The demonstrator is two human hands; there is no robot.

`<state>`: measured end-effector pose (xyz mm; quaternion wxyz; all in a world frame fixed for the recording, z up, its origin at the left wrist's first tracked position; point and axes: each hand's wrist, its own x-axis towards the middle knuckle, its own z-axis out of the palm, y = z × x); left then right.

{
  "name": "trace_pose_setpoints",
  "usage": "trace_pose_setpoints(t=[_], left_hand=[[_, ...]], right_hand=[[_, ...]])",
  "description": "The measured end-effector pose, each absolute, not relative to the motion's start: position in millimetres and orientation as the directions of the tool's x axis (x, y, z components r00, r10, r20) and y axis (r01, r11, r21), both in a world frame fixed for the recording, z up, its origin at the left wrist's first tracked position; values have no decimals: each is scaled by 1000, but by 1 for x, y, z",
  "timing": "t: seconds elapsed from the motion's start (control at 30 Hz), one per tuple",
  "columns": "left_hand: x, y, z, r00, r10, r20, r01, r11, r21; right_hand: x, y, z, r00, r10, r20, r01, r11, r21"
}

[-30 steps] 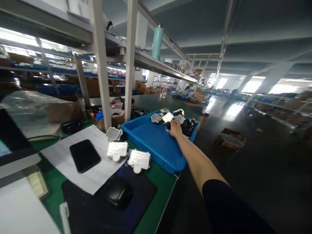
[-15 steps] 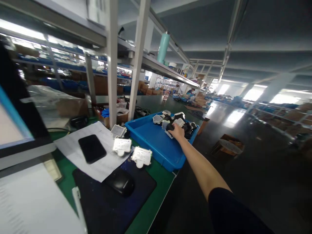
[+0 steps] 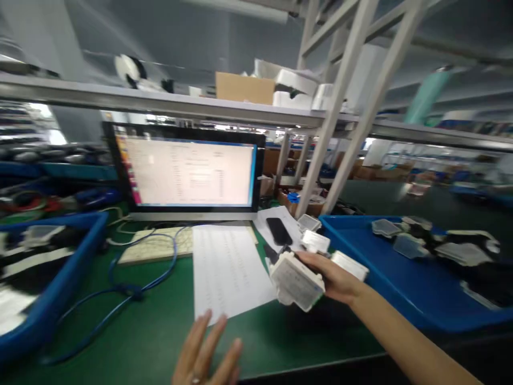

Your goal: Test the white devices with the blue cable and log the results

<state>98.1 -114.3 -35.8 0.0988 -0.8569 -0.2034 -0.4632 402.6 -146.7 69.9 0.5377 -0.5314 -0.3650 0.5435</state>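
My right hand point(image 3: 332, 275) grips a white plastic module point(image 3: 297, 282) with a grey label-like face and a black part at its back. It is raised over the green table, left of the right blue tray point(image 3: 404, 305). Behind it lie two similar white modules point(image 3: 315, 241) point(image 3: 349, 266) and a clear-lidded one point(image 3: 309, 222). My left hand point(image 3: 208, 355), a ring on one finger, is spread with nothing in it, low at the table's front edge, just below a printed sheet point(image 3: 232, 272). Motion blur softens both hands.
A monitor point(image 3: 192, 171) stands at the back, a keyboard point(image 3: 156, 246) and blue cable point(image 3: 160, 280) before it. A black phone point(image 3: 279, 231) rests on paper. The left blue tray point(image 3: 52, 299) and the right one hold several modules. Shelf posts point(image 3: 336, 117) rise behind.
The view has swung left to the monitor. My right hand has left the blue tray with a white module and brought it over the table. My left hand has come into view.
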Motion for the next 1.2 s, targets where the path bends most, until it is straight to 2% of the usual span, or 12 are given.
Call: trace_pose_setpoints(t=[0.07,0.13,0.2,0.3,0.37,0.47,0.57,0.7,0.8,1.03,1.2], left_hand=[[103,-122,-19,563,197,803,415,-907,-69],[99,-124,-2,566,204,799,436,-896,-79],[83,-122,9,568,236,789,448,-892,-55],[52,-116,11,533,350,771,510,-860,38],[36,-107,5,467,472,748,601,-790,123],[28,-85,-7,313,627,713,737,-634,234],[36,-61,-21,197,688,698,801,-523,290],[47,-43,-36,146,687,712,818,-489,303],[41,-47,-38,176,676,716,810,-512,284],[13,-58,-31,392,587,709,762,-639,107],[15,-49,-28,436,621,651,726,-670,153]], right_hand=[[352,-133,58,-64,968,-244,-246,-252,-936],[308,-122,47,-219,937,-272,-249,-323,-913],[273,-114,37,-325,908,-263,-253,-352,-901],[241,-100,27,-380,893,-243,-294,-366,-883],[232,-89,24,-322,915,-241,-329,-347,-878],[230,-72,24,-92,981,-169,-372,-191,-908],[238,-60,22,40,992,-123,-477,-89,-875],[260,-57,13,42,991,-128,-628,-73,-775],[280,-60,4,62,992,-113,-711,-35,-702],[306,-70,-3,169,985,-45,-811,113,-574],[304,-76,1,188,978,-94,-897,132,-423]])
